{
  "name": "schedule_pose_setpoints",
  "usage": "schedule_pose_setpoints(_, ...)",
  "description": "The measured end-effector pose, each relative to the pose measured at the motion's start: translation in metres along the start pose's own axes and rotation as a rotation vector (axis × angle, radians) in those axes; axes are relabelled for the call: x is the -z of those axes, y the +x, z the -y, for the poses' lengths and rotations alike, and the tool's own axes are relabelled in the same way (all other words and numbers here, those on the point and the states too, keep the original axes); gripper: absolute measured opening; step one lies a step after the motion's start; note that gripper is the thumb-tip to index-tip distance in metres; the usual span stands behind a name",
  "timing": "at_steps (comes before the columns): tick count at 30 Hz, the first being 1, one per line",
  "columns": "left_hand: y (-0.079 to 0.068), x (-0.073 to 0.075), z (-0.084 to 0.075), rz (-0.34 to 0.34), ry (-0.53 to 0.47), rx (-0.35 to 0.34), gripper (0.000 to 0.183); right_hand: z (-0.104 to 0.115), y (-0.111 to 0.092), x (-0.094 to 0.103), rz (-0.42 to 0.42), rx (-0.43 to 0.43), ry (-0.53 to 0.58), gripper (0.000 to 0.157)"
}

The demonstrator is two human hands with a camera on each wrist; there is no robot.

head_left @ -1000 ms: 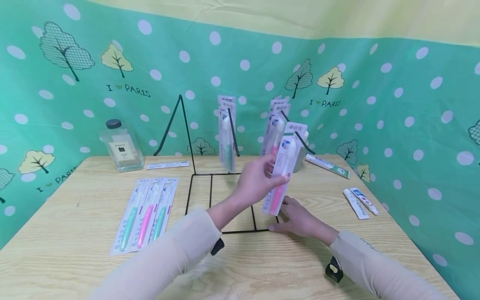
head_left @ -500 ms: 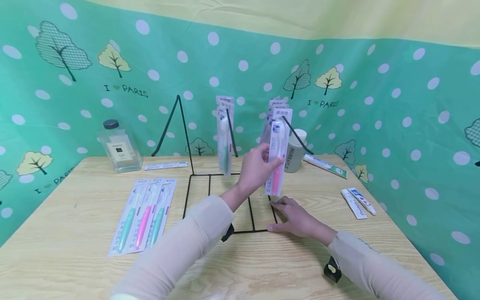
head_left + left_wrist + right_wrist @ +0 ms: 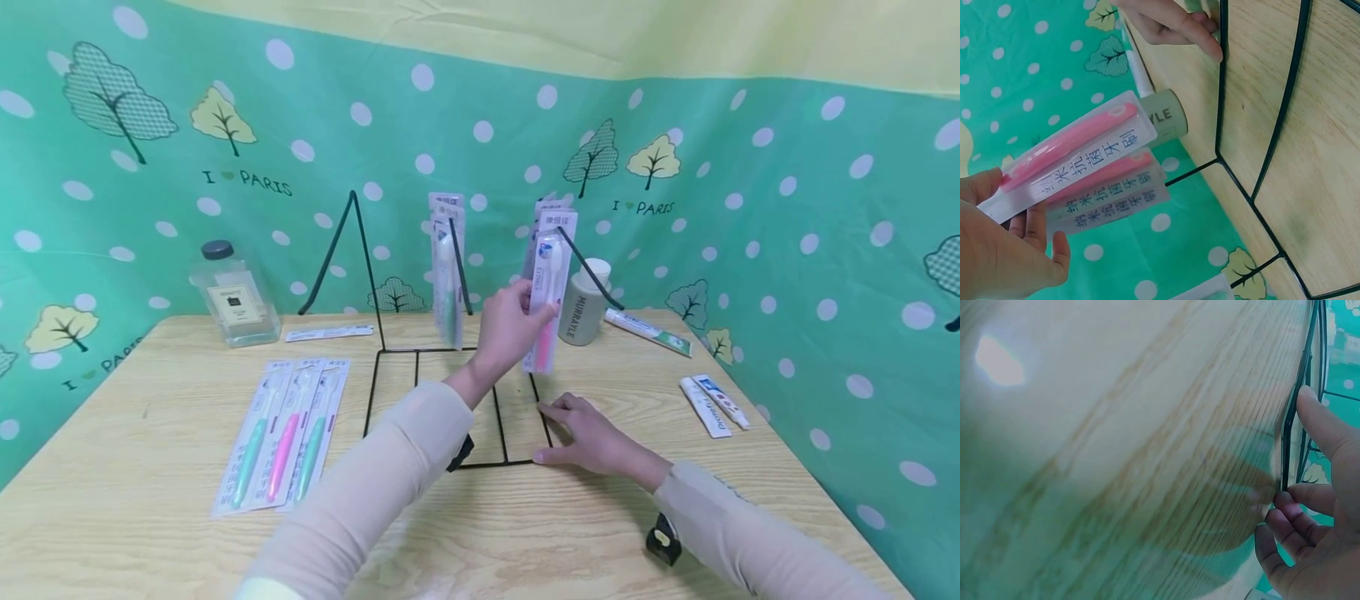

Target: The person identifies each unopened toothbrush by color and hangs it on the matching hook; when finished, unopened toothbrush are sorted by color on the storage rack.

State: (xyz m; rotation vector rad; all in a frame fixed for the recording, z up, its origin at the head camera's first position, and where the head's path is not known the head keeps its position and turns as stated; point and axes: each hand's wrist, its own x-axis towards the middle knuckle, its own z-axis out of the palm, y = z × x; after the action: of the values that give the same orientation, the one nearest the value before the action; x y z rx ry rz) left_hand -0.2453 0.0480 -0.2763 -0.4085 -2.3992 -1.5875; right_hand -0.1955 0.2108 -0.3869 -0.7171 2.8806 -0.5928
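Observation:
My left hand (image 3: 504, 327) pinches a packaged pink toothbrush (image 3: 550, 267) between thumb and fingers, its card upright at the right hook (image 3: 596, 271) of a black wire display rack (image 3: 378, 379). In the left wrist view, the pink-handled toothbrush (image 3: 1079, 140) lies in front of other hanging packs (image 3: 1113, 200). My right hand (image 3: 596, 437) holds the front right corner of the rack's base, thumb on the front bar and index finger at the side bar. More packaged toothbrushes (image 3: 447, 275) hang from the middle hook. The left hook (image 3: 327, 258) carries nothing.
Three packaged toothbrushes (image 3: 281, 437) lie on the wooden table (image 3: 135, 458) at left. Behind stand a clear bottle (image 3: 238, 300) and a grey bottle (image 3: 583, 308). A thin box (image 3: 328, 332) lies behind the rack. Toothpaste tubes (image 3: 648, 332) and smaller tubes (image 3: 707, 408) lie at right.
My left hand has moved the pink toothbrush pack back and slightly left along the right hook, towards the packs behind. The right hand has stayed at the rack's corner.

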Motion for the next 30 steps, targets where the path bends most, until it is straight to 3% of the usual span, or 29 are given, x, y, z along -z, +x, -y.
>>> schedule_pose_setpoints(7,0.004,-0.001,0.004,-0.004,-0.021,0.025,0.027,0.000,0.000,0.000,0.004,0.000,0.000,0.081)
schedule_pose_setpoints(23,0.006,-0.001,0.015,-0.109,-0.117,0.026,0.028,0.001,-0.002,0.000,-0.003,0.005,-0.012,0.082)
schedule_pose_setpoints(30,0.008,-0.003,0.016,-0.103,-0.110,0.058,0.032,0.000,-0.001,0.000,-0.005,0.001,-0.011,0.082)
